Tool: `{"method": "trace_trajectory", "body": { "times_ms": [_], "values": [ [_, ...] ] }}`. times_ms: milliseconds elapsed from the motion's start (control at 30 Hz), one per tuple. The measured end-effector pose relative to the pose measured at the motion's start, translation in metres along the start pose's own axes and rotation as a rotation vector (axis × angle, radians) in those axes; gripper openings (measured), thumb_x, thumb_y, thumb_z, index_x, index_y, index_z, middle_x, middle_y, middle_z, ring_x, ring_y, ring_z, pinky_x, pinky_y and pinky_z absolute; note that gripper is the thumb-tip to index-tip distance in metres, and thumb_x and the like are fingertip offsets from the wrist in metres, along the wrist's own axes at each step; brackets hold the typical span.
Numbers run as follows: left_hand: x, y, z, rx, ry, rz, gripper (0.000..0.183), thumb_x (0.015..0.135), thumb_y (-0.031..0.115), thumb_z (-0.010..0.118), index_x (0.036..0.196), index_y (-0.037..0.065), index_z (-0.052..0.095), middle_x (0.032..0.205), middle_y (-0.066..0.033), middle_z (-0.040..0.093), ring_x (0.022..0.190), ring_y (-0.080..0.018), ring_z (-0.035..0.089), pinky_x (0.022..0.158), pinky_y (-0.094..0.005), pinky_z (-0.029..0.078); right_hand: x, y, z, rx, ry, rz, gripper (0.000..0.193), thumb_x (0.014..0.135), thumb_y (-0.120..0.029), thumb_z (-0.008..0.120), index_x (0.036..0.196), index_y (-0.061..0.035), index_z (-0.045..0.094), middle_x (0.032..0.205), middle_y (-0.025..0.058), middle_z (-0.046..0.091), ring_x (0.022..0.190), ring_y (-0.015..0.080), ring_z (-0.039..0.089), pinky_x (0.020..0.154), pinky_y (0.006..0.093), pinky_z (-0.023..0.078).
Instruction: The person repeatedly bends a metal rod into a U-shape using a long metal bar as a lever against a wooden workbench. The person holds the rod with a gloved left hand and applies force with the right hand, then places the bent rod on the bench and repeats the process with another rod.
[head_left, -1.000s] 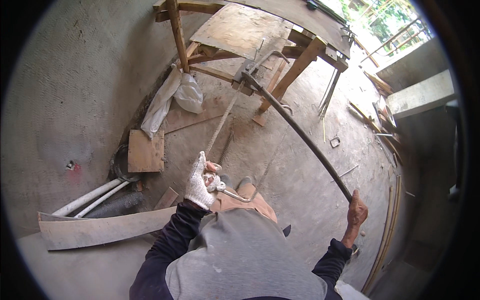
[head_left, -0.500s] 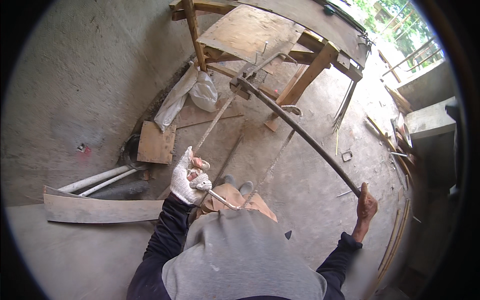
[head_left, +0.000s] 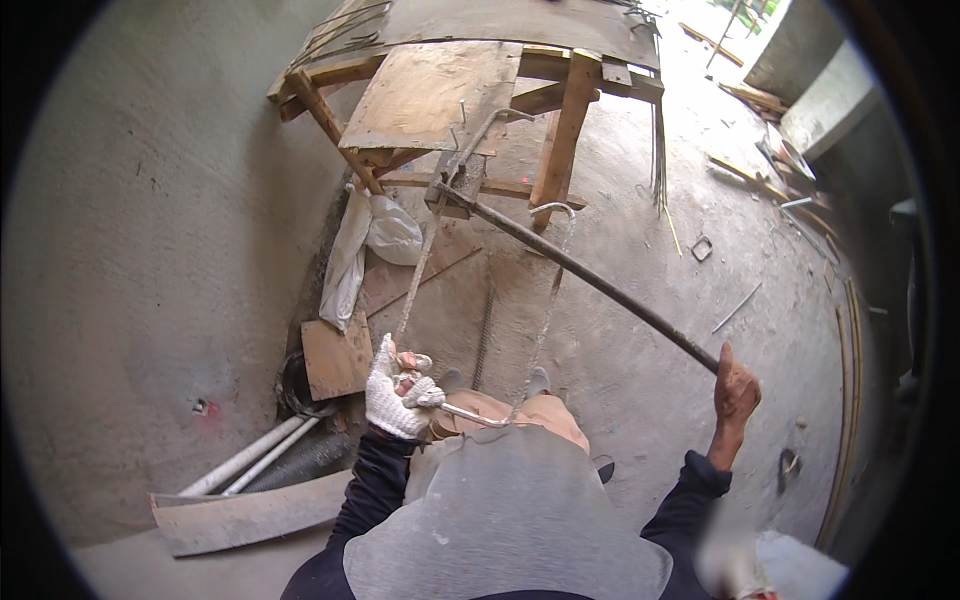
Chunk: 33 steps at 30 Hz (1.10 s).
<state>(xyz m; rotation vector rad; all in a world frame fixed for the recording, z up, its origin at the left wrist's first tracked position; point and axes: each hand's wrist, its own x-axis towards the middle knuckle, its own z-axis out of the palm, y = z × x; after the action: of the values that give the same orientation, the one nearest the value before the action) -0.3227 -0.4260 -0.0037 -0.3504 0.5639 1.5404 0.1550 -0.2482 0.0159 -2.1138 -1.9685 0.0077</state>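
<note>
My left hand (head_left: 400,393), in a white knitted glove with bare fingertips, is closed on a bent length of ribbed rebar (head_left: 417,277). The rebar runs from my fist up to a metal bending block (head_left: 466,185) at the bench's front edge. Its other part turns near my lap and rises to a hooked end at the right. Bare, my right hand (head_left: 737,393) grips the lower right end of a long dark metal lever (head_left: 600,284), thumb along the bar. The lever's far end meets the rebar at the block.
A wooden bench with a plywood top (head_left: 430,95) and slanted legs stands ahead. White sacks (head_left: 393,232), a board (head_left: 336,358) and pale pipes (head_left: 240,462) lie along the left wall. Loose rods, a small metal ring (head_left: 702,248) and timber strips lie on the floor at right.
The view has turned, so the bench sits squarer and farther left. Both hands keep their hold, and the lever lies at a flatter slant in the picture.
</note>
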Motion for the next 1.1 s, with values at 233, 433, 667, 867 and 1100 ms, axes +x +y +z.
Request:
{"method": "trace_trajectory", "body": {
  "times_ms": [233, 433, 667, 867, 1100],
  "values": [
    [0.003, 0.018, -0.008, 0.064, -0.032, -0.074, 0.054, 0.1, 0.053, 0.044, 0.074, 0.01, 0.062, 0.05, 0.0019, 0.039, 0.037, -0.0106, 0.028, 0.05, -0.0332, 0.036, -0.029, -0.005, 0.008, -0.075, 0.128, 0.1, 0.067, 0.099, -0.054, 0.038, 0.068, 0.0023, 0.058, 0.064, 0.0255, 0.052, 0.057, 0.0402, 0.055, 0.059, 0.0462, 0.044],
    [0.005, 0.036, -0.011, 0.154, 0.023, -0.108, 0.051, 0.098, 0.053, 0.048, 0.073, 0.011, 0.06, 0.055, 0.0008, 0.045, 0.035, -0.0108, 0.027, 0.048, -0.0339, 0.039, -0.063, -0.012, 0.004, -0.156, 0.092, 0.181, 0.07, 0.1, -0.056, 0.031, 0.082, 0.0009, 0.066, 0.08, 0.0285, 0.061, 0.078, 0.045, 0.063, 0.07, 0.0487, 0.047],
    [0.002, 0.067, -0.012, 0.21, 0.03, -0.158, 0.048, 0.098, 0.051, 0.051, 0.071, 0.011, 0.056, 0.047, 0.002, 0.035, 0.037, -0.0123, 0.028, 0.049, -0.0351, 0.041, -0.12, -0.04, -0.002, -0.153, 0.135, 0.287, 0.074, 0.099, -0.059, 0.03, 0.081, 0.002, 0.068, 0.081, 0.0305, 0.062, 0.081, 0.0466, 0.065, 0.073, 0.0505, 0.048],
    [0.005, 0.096, -0.012, 0.291, 0.066, -0.165, 0.049, 0.099, 0.05, 0.05, 0.071, 0.01, 0.059, 0.062, -0.0016, 0.051, 0.035, -0.0118, 0.028, 0.046, -0.0343, 0.039, -0.171, -0.074, -0.011, -0.154, 0.123, 0.333, 0.072, 0.099, -0.059, 0.033, 0.083, 0.0017, 0.069, 0.079, 0.0297, 0.061, 0.077, 0.0477, 0.062, 0.071, 0.0517, 0.047],
    [0.008, 0.065, -0.028, 0.087, -0.04, -0.129, 0.056, 0.098, 0.055, 0.046, 0.074, 0.008, 0.063, 0.047, 0.0027, 0.037, 0.032, -0.0109, 0.025, 0.042, -0.0321, 0.035, -0.103, -0.085, -0.034, -0.102, -0.271, 0.181, 0.065, 0.089, -0.063, 0.056, 0.077, 0.0012, 0.062, 0.068, 0.0223, 0.058, 0.06, 0.0349, 0.057, 0.06, 0.0435, 0.045]
  ]
}}
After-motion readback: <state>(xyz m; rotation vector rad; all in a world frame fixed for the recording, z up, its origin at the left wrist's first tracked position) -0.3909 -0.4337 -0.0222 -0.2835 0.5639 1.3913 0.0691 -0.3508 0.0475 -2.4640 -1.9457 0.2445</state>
